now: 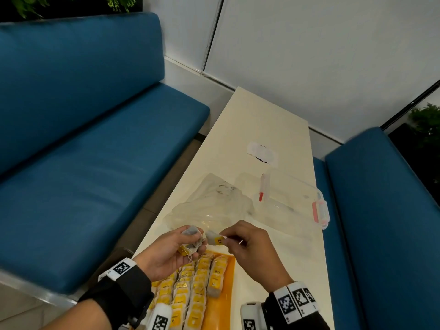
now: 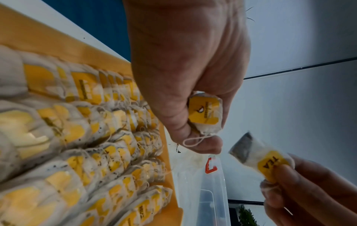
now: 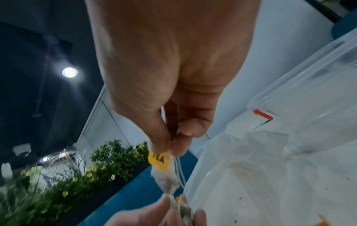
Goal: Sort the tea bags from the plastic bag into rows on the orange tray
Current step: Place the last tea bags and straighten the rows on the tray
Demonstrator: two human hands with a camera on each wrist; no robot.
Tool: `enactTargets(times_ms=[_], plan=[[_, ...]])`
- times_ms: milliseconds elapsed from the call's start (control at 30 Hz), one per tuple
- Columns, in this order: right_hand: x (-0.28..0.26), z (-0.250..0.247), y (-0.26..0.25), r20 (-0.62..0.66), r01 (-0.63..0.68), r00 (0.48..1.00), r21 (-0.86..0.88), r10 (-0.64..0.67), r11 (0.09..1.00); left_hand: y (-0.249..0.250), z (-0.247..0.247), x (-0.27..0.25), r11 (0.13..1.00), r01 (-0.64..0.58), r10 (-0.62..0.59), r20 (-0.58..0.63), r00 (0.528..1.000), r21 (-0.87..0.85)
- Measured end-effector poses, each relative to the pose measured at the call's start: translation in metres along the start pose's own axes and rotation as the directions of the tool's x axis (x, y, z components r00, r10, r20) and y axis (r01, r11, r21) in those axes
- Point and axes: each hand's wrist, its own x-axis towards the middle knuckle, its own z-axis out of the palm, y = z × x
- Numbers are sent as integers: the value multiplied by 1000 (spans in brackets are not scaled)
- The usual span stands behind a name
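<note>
My left hand (image 1: pixel 177 248) grips a small bunch of tea bags (image 1: pixel 191 239) above the far end of the orange tray (image 1: pixel 227 289); in the left wrist view one yellow-tagged bag (image 2: pixel 205 113) shows between its fingers. My right hand (image 1: pixel 247 244) pinches a single tea bag (image 1: pixel 214 238) by its yellow "TEA" tag (image 3: pixel 159 159), just right of the left hand. Several rows of yellow-tagged tea bags (image 1: pixel 190 294) fill the tray. The crumpled clear plastic bag (image 1: pixel 214 206) lies on the table just beyond both hands.
A clear plastic lidded box (image 1: pixel 292 206) with red latches lies right of the bag on the cream table (image 1: pixel 266 125). A white label (image 1: pixel 262 153) is stuck farther along the table. Blue benches (image 1: pixel 83 151) flank both sides.
</note>
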Motion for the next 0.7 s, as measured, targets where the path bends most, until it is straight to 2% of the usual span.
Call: enactTargets(times_ms=[133,333,467,700], plan=[[1,-5,0,74,-94,992,-129,104,987,1,-5,0,1000,-13,13,-22,1000,4],[-12,5,11,238,-140,946,-309,219,941,3,-12,3,997,-59,63,-72,995,57],[-25,15,17,365,-98,892,-417,265,904,2,-14,4,996,-62,67,-72,995,70],[-34,31,19,550,12,777,-498,305,867,1,-15,6,995,-67,74,-88,993,77]])
